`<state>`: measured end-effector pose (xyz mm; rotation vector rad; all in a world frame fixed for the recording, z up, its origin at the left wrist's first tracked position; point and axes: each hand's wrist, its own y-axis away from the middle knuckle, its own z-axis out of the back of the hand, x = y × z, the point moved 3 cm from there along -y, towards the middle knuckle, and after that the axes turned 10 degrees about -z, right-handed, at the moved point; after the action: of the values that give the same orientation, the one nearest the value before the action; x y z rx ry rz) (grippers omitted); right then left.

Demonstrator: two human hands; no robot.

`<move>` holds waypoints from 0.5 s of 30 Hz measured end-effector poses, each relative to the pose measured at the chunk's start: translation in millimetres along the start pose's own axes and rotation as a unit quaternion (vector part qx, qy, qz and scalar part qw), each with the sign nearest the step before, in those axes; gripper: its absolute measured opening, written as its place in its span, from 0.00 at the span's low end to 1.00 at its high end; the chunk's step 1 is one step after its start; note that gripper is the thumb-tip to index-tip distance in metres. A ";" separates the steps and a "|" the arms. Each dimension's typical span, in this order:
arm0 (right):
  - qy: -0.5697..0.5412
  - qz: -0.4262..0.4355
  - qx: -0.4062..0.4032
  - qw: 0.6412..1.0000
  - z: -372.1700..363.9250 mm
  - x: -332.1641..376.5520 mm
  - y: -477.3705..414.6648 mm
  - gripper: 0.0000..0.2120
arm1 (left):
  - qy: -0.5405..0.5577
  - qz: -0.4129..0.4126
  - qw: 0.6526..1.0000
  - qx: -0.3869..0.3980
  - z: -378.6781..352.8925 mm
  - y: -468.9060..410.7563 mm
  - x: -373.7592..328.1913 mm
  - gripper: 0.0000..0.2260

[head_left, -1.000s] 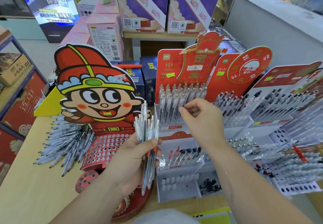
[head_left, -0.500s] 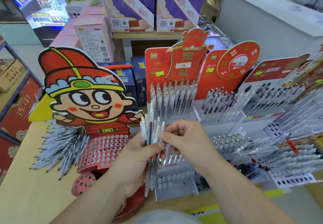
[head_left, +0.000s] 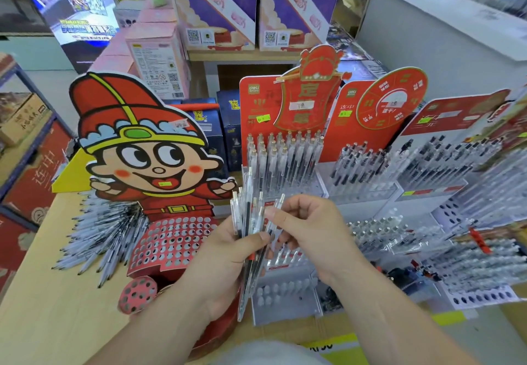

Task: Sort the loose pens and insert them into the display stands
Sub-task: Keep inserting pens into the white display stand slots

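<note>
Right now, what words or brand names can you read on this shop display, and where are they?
"deli": left red card, behind the clear pens.
"deli" and "连中": right red card.
"连中": red box, far left.
Price stickers, wheel sign, pink box: too blurred to read.

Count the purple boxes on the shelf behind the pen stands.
2. The left purple box and the right purple box stand side by side on the wooden shelf, behind the red pen stand. Their tops are cropped; others may be out of view.
</note>
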<state>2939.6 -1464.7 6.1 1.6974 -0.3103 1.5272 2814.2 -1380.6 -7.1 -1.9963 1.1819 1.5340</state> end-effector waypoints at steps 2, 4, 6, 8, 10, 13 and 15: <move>-0.011 0.000 0.000 1.000 0.1 0.1 0.1 0.10 | 0.008 0.005 1.000 -0.002 -0.6 0.3 0.7 0.11; -0.016 -0.003 0.015 1.000 2.0 2.1 -0.1 0.07 | 0.022 0.008 1.000 -0.008 -0.9 0.2 0.7 0.11; -0.013 0.002 0.028 1.000 6.1 7.2 1.1 0.05 | 0.041 0.011 0.999 -0.012 -0.4 -1.1 0.7 0.12; -0.019 0.011 0.031 0.999 12.4 14.7 2.8 0.05 | 0.048 0.015 0.998 -0.025 3.2 -3.2 2.8 0.12; -0.019 0.027 0.016 0.999 20.6 23.9 3.3 0.05 | 0.040 0.019 0.998 -0.048 9.0 -5.4 6.9 0.14; -0.011 0.081 -0.033 0.996 36.0 38.5 0.9 0.07 | 0.039 0.023 0.997 -0.063 16.1 -8.3 11.9 0.16; 0.029 0.138 -0.087 0.986 45.2 48.8 0.7 0.07 | 0.036 0.028 0.997 -0.063 18.7 -8.9 13.1 0.18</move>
<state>2983.0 -1480.7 54.0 1.5172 -0.6512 1.6911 2810.4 -1367.4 -27.3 -2.1327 1.2049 1.6126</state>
